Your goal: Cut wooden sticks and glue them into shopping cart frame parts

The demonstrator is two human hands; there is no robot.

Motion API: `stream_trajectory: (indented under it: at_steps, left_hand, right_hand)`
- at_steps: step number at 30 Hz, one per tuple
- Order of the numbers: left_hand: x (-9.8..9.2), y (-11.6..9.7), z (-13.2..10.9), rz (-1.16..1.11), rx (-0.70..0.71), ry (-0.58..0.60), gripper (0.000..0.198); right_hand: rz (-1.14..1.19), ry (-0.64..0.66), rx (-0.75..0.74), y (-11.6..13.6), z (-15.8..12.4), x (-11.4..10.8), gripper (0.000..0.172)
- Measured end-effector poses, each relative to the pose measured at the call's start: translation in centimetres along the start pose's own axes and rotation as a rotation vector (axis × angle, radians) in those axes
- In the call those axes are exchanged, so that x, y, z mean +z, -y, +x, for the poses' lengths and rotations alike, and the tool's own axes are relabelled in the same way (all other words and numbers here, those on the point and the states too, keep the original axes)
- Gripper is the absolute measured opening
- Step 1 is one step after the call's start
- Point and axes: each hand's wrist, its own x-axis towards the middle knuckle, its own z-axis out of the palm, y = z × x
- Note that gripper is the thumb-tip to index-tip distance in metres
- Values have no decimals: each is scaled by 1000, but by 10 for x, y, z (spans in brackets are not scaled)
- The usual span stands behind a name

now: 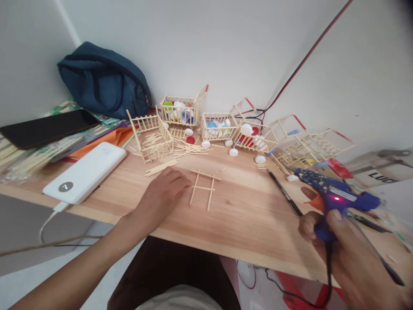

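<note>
My right hand (342,245) grips a blue hot glue gun (335,193) with a lit red light, its nozzle pointing left above the table. On the table lies a small flat frame of thin wooden sticks (203,188), two long ones crossed by two shorter ones. My left hand (166,189) rests at the left side of this frame, fingers bent down and together; whatever they hold is hidden. Behind that hand are loose sticks (161,167) and an upright open stick frame (151,135) with slatted sides.
Miniature stick carts (180,113) with bottle-cap wheels line the wall. A white power bank (85,172), a black phone (48,127) and a blue bag (103,82) are at left. A black pen (284,191) lies near the glue gun, whose cord hangs over the table edge.
</note>
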Motion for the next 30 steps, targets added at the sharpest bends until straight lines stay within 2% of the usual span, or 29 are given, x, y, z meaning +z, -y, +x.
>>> stream_trajectory:
  at_steps: [2, 4, 7, 10, 13, 16, 22, 27, 30]
  left_hand:
    - [-1, 2, -1, 9, -7, 1, 14]
    - [-2, 4, -2, 15, -9, 6, 14]
    - [-1, 8, -5, 18, -21, 8, 15]
    - [1, 11, -7, 18, -28, 5, 15]
    - [1, 10, -7, 25, -19, -2, 15]
    - [0, 8, -8, 23, -18, -7, 15]
    - [2, 8, -10, 2, 9, -12, 15]
    - [4, 4, -8, 30, 106, -2, 16]
    - [0, -2, 0, 71, 141, 16, 16]
  right_hand:
    - [438, 40, 234, 4, 0, 10, 28]
    - [726, 85, 390, 6, 1, 21, 30]
    - [885, 143, 451, 9, 0, 37, 28]
    - [982, 210, 515, 14, 1, 52, 34]
    - [974, 283, 557, 14, 1, 61, 33]
    - [890, 337, 495, 11, 0, 64, 25]
    - [674, 327, 359, 11, 0, 64, 27]
    - [626, 483, 270, 19, 3, 72, 32]
    - [517, 546, 220, 19, 5, 76, 35]
